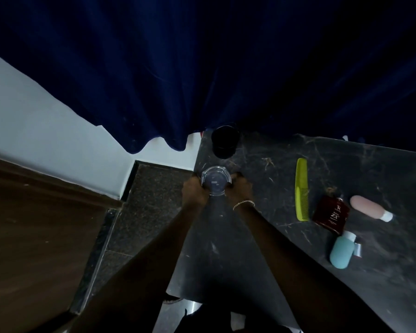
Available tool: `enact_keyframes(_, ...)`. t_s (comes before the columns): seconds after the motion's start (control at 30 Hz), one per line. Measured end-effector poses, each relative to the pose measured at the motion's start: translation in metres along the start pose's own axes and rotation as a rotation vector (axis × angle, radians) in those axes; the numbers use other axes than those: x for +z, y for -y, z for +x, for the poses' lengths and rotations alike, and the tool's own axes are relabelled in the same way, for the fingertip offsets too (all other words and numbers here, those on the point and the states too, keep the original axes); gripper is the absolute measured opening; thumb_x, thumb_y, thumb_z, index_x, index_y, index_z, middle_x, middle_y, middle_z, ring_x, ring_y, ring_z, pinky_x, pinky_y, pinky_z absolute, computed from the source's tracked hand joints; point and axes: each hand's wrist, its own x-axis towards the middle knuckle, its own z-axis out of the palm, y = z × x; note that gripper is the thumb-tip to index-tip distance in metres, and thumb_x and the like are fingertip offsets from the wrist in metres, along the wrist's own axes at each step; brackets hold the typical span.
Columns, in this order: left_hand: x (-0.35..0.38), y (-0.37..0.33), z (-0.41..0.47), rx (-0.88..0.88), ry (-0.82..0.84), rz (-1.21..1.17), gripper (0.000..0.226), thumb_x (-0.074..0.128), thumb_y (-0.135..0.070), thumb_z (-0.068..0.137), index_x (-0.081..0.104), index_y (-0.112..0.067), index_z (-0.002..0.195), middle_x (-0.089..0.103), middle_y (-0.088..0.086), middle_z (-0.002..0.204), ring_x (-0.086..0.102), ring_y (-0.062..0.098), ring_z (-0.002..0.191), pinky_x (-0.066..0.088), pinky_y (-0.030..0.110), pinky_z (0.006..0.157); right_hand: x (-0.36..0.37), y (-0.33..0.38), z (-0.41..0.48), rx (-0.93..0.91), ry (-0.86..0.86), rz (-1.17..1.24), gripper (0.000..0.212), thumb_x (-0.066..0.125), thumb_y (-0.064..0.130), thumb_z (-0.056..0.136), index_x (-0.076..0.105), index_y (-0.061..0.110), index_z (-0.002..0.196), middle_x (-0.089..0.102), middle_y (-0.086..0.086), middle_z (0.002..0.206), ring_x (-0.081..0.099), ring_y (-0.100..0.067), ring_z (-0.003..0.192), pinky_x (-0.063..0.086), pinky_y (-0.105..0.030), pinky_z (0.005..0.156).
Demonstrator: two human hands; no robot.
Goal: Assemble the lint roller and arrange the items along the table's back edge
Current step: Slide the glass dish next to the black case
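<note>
A clear plastic lint roller cover (216,180) stands upright near the table's back left corner, seen from above. My left hand (194,191) grips its left side and my right hand (238,188), with a thin bracelet at the wrist, grips its right side. Whatever is inside the cover is hidden by my hands and the dim light. A black round container (224,141) stands just behind it at the back edge.
On the dark marble table (262,236) lie a green comb (301,189), a dark red box (331,215), a pink bottle (370,208) and a teal bottle (342,252) to the right. A dark blue curtain (202,68) hangs behind. The table's left edge drops to the floor.
</note>
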Motion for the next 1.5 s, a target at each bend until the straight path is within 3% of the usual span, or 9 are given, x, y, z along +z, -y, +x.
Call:
enact_keyframes(0.27, 0.002, 0.008, 0.014, 0.042, 0.002, 0.032, 0.029, 0.067, -0.009, 0.090, 0.068, 0.004, 0.117, 0.072, 0.025, 0.117, 0.067, 0.042, 0.112, 0.054, 0.050, 0.098, 0.010, 0.001, 0.005, 0.008, -0.014, 0.008, 0.023, 0.052, 0.013, 0.086, 0.066, 0.012, 0.105, 0.073, -0.016, 0.108, 0.066, -0.036, 0.109, 0.055, -0.042, 0.090)
enact_keyframes(0.67, 0.004, 0.012, 0.019, 0.064, -0.002, 0.001, 0.026, 0.072, -0.006, 0.086, 0.068, 0.002, 0.111, 0.074, 0.022, 0.110, 0.070, 0.038, 0.103, 0.053, 0.039, 0.083, 0.013, -0.003, 0.009, -0.014, -0.031, 0.017, 0.020, 0.058, 0.012, 0.086, 0.069, 0.009, 0.102, 0.074, -0.014, 0.105, 0.068, -0.032, 0.106, 0.052, -0.031, 0.082)
enact_keyframes(0.83, 0.005, 0.015, 0.018, 0.035, 0.016, -0.022, 0.027, 0.072, -0.006, 0.088, 0.069, 0.003, 0.113, 0.074, 0.023, 0.110, 0.070, 0.039, 0.104, 0.058, 0.049, 0.091, 0.011, -0.006, 0.009, -0.066, -0.001, 0.024, 0.018, 0.065, 0.015, 0.086, 0.073, 0.008, 0.100, 0.076, -0.014, 0.102, 0.071, -0.029, 0.101, 0.052, -0.029, 0.082)
enact_keyframes(1.03, -0.005, 0.022, 0.004, 0.118, -0.030, -0.002, 0.036, 0.060, -0.037, 0.102, 0.064, -0.004, 0.113, 0.073, 0.019, 0.107, 0.069, 0.038, 0.102, 0.056, 0.046, 0.088, 0.002, -0.015, -0.002, -0.161, 0.016, 0.020, 0.036, 0.070, 0.028, 0.087, 0.064, 0.011, 0.118, 0.072, -0.012, 0.113, 0.067, -0.031, 0.108, 0.052, -0.034, 0.094)
enact_keyframes(1.2, -0.008, 0.042, -0.017, 0.353, -0.086, 0.254, 0.044, 0.043, -0.050, 0.106, 0.059, -0.014, 0.126, 0.067, 0.012, 0.113, 0.067, 0.030, 0.097, 0.049, 0.034, 0.078, -0.017, -0.042, -0.026, -0.358, 0.036, -0.055, 0.061, 0.061, 0.036, 0.095, 0.043, 0.012, 0.147, 0.054, -0.008, 0.145, 0.057, -0.028, 0.128, 0.047, -0.037, 0.106)
enact_keyframes(1.3, -0.003, 0.048, -0.033, 0.520, -0.143, 0.310, 0.047, 0.039, -0.055, 0.105, 0.059, -0.021, 0.130, 0.060, 0.005, 0.126, 0.063, 0.022, 0.106, 0.052, 0.034, 0.087, -0.027, -0.059, -0.040, -0.494, -0.030, -0.176, 0.063, 0.050, 0.045, 0.099, 0.035, 0.014, 0.152, 0.043, -0.008, 0.152, 0.047, -0.026, 0.138, 0.043, -0.043, 0.111)
enact_keyframes(1.37, 0.004, 0.047, -0.041, 0.620, -0.170, 0.391, 0.053, 0.037, -0.057, 0.105, 0.055, -0.021, 0.140, 0.056, 0.005, 0.140, 0.059, 0.022, 0.122, 0.051, 0.037, 0.101, -0.034, -0.069, -0.048, -0.554, -0.123, -0.333, 0.066, 0.040, 0.052, 0.100, 0.032, 0.016, 0.154, 0.037, -0.008, 0.157, 0.037, -0.026, 0.146, 0.039, -0.046, 0.113)
enact_keyframes(1.43, 0.013, 0.042, -0.048, 0.711, -0.182, 0.483, 0.060, 0.033, -0.058, 0.105, 0.049, -0.020, 0.148, 0.046, 0.008, 0.156, 0.044, 0.027, 0.144, 0.041, 0.045, 0.117, -0.040, -0.078, -0.055, -0.580, -0.178, -0.434, 0.069, 0.033, 0.055, 0.100, 0.025, 0.018, 0.157, 0.026, -0.005, 0.164, 0.022, -0.023, 0.153, 0.033, -0.045, 0.113)
enact_keyframes(1.5, 0.020, 0.035, -0.054, 0.789, -0.181, 0.562, 0.062, 0.031, -0.060, 0.106, 0.042, -0.021, 0.154, 0.032, 0.008, 0.166, 0.024, 0.029, 0.157, 0.014, 0.048, 0.130, -0.048, -0.086, -0.061, -0.590, -0.197, -0.474, 0.069, 0.032, 0.055, 0.100, 0.020, 0.019, 0.158, 0.017, -0.004, 0.167, 0.013, -0.022, 0.156, 0.032, -0.045, 0.113)
